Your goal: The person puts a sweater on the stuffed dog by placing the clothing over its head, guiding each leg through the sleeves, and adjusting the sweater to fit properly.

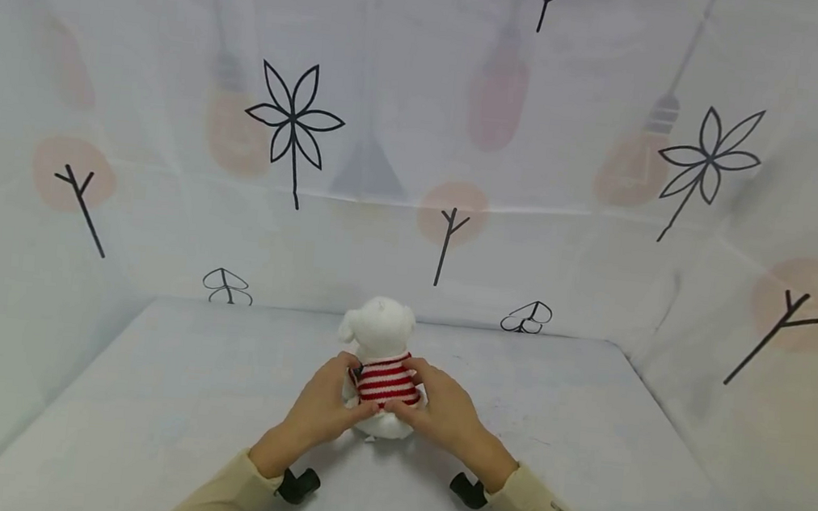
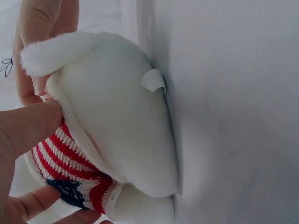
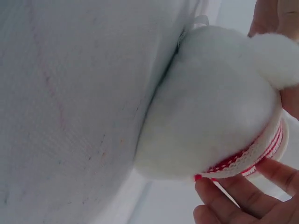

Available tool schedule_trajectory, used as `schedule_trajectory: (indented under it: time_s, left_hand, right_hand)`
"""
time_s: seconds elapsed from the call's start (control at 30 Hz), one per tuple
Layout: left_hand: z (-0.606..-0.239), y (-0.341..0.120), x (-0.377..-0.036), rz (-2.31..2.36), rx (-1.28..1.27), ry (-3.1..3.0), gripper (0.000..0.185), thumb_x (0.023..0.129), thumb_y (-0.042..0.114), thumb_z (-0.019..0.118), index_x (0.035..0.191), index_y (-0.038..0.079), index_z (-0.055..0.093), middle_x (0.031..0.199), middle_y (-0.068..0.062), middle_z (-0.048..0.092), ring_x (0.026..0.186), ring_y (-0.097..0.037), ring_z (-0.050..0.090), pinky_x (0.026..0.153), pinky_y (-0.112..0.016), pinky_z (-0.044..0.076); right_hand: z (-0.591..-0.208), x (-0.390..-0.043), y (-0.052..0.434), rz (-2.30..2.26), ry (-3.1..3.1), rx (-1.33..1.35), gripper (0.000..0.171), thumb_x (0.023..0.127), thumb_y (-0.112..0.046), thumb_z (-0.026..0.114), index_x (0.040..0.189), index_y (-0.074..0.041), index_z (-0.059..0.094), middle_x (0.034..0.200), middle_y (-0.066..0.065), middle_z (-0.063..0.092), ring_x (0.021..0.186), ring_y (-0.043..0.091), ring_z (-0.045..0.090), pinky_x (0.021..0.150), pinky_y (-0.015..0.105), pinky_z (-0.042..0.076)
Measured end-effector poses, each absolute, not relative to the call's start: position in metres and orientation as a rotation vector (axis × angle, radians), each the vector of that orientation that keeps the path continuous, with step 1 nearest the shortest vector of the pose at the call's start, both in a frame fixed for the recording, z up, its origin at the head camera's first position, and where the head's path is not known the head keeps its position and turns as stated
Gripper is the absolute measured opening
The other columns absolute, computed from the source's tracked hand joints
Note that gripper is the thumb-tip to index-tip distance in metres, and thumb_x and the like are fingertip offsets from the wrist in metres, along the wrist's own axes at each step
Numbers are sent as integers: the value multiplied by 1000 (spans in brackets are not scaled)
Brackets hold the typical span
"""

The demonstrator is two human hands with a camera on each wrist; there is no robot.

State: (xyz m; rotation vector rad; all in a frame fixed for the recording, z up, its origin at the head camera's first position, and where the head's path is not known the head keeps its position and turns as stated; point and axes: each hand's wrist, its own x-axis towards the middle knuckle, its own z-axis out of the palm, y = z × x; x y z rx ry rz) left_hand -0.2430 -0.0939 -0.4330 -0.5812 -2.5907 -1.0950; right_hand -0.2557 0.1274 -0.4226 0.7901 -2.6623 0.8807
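Note:
A white plush animal (image 1: pixel 382 326) in a red-and-white striped knitted sweater (image 1: pixel 386 382) sits upright on the table, its back apparently toward me. Its left side is gripped by my left hand (image 1: pixel 326 401), thumb (image 2: pixel 35 123) on the striped back and fingers round the flank, near a dark blue patch (image 2: pixel 70 192). From the other side my right hand (image 1: pixel 450 412) holds it, with fingers (image 3: pixel 243 196) along the sweater's lower hem. A stubby tail (image 2: pixel 60 53) and a small white tag (image 2: pixel 153 80) show at the toy's bottom. Its face is hidden.
The white-covered table (image 1: pixel 225 353) meets a patterned cloth backdrop (image 1: pixel 381 245) behind the toy, with cloth walls on both sides. Black fittings (image 1: pixel 299 486) sit under the wrists, just below the beige sleeves (image 1: pixel 231 490).

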Motion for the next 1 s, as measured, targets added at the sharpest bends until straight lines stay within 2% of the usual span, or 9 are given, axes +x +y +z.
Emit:
schedule_trajectory:
  time_s: [0.13, 0.27, 0.53, 0.7, 0.77, 0.87, 1.0]
  left_hand:
    - [-434, -93, -241, -1102, -602, -2609, 64, 75, 29, 82, 122, 6, 45, 112, -2, 53, 99, -18, 53, 83, -40, 46]
    - [-433, -92, -238, -1098, -625, -2613, 65, 75, 28, 82, 123, 5, 43, 113, -4, 52, 99, -19, 54, 83, -40, 47]
    - [-429, -88, -233, -1035, -689, -2590, 53, 79, 24, 77, 118, 5, 47, 113, -7, 52, 101, -21, 55, 83, -40, 48]
    - [-426, -85, -229, -1011, -707, -2615, 40, 83, 24, 73, 109, 7, 49, 108, -6, 51, 97, -23, 55, 79, -39, 48]
    - [-425, -85, -229, -1023, -666, -2611, 33, 83, 23, 73, 104, 8, 50, 104, -5, 52, 95, -23, 55, 78, -40, 47]
    - [-427, -86, -232, -1047, -580, -2584, 26, 84, 18, 71, 96, 7, 52, 101, -6, 55, 95, -25, 56, 81, -43, 47]
    - [-429, -89, -236, -1093, -522, -2576, 22, 85, 16, 70, 93, 7, 52, 101, -7, 58, 102, -28, 57, 86, -47, 46]
  right_hand:
    - [-422, -254, 127, 933, -2690, 797, 63, 81, -44, 72, 133, -17, 48, 119, 2, 61, 103, 19, 60, 80, 41, 50]
    - [-423, -257, 131, 1011, -2710, 831, 62, 83, -37, 72, 136, -18, 46, 119, 2, 60, 105, 17, 57, 84, 42, 48]
    - [-423, -271, 148, 1171, -2692, 920, 55, 88, -26, 69, 139, -23, 46, 126, 3, 59, 119, 23, 53, 98, 55, 39]
    - [-423, -280, 156, 1198, -2691, 930, 52, 88, -15, 63, 138, -24, 48, 131, -2, 56, 121, 22, 52, 99, 54, 38]
    - [-422, -280, 155, 1177, -2678, 896, 48, 89, -16, 63, 135, -22, 51, 129, -3, 57, 120, 21, 52, 99, 53, 38]
    - [-419, -274, 149, 1081, -2641, 822, 42, 89, -26, 65, 129, -17, 56, 124, -2, 60, 117, 20, 54, 97, 50, 41]
    - [-418, -263, 137, 812, -2594, 742, 51, 83, -44, 69, 123, -13, 59, 112, 1, 63, 101, 19, 59, 83, 41, 49]
